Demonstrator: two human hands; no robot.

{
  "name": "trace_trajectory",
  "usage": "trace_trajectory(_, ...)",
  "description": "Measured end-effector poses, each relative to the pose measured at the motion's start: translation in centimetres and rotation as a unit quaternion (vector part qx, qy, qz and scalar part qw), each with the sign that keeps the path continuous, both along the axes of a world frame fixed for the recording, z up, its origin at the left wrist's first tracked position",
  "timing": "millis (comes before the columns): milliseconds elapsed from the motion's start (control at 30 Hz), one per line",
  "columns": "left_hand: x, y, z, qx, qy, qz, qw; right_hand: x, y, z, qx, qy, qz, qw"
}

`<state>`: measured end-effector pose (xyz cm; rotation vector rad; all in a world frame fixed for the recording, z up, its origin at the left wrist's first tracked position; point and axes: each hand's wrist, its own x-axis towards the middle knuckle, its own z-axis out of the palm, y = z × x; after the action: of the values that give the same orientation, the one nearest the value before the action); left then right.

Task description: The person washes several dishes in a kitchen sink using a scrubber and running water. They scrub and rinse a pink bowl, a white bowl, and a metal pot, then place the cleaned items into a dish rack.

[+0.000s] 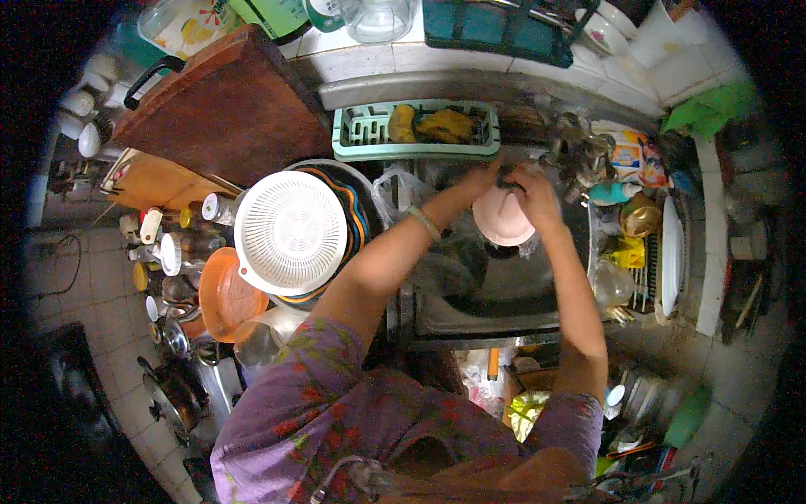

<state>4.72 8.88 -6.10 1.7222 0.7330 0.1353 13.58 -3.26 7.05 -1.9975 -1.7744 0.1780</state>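
Over the metal sink basin [491,324], a pink bowl [504,217] is tilted between my hands. My right hand [533,189] grips the bowl's upper right rim, with something small and dark near its fingers. My left hand [482,179] is blurred at the bowl's upper left, close to the tap area, and its fingers are partly hidden, so its hold cannot be told. Just behind the hands stands a mint green plastic rack [415,151] with a yellow-brown sponge [446,126] and a smaller yellow piece [402,123] in it. A clear plastic bag [398,189] lies left of the basin.
Stacked colanders, a white one [293,233] on top, stand at the left beside an orange basin [230,295]. A large wooden board [233,107] leans behind them. On the right are a teal bottle [614,192], a dish rack [652,271] and a white plate [672,255].
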Motion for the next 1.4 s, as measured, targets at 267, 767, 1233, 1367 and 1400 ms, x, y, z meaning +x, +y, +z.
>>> trace_trajectory(267, -0.1, 0.3, 0.9, 0.118, 0.025, -0.057, 0.991, 0.2, 0.3, -0.3, 0.016, 0.032, -0.02, 0.999)
trace_trajectory(767, -2.1, -2.0, 3.3, -0.209, -0.043, 0.143, 0.967, -5.6, -5.4, -1.9, 0.1, 0.1, -0.208, 0.968)
trace_trajectory(1233, -3.1, -5.7, 6.1, -0.547, -0.265, 0.253, 0.753, -6.7, -4.3, -2.0, 0.093, 0.012, -0.18, 0.979)
trace_trajectory(1367, -2.3, -7.5, 6.2, -0.598, -0.338, 0.235, 0.687, -5.7, -2.7, -1.0, 0.122, 0.006, -0.143, 0.982)
trace_trajectory(1400, -2.1, -6.0, 4.4, -0.573, -0.333, 0.255, 0.704, -5.2, -3.0, -2.6, 0.128, -0.026, -0.094, 0.987)
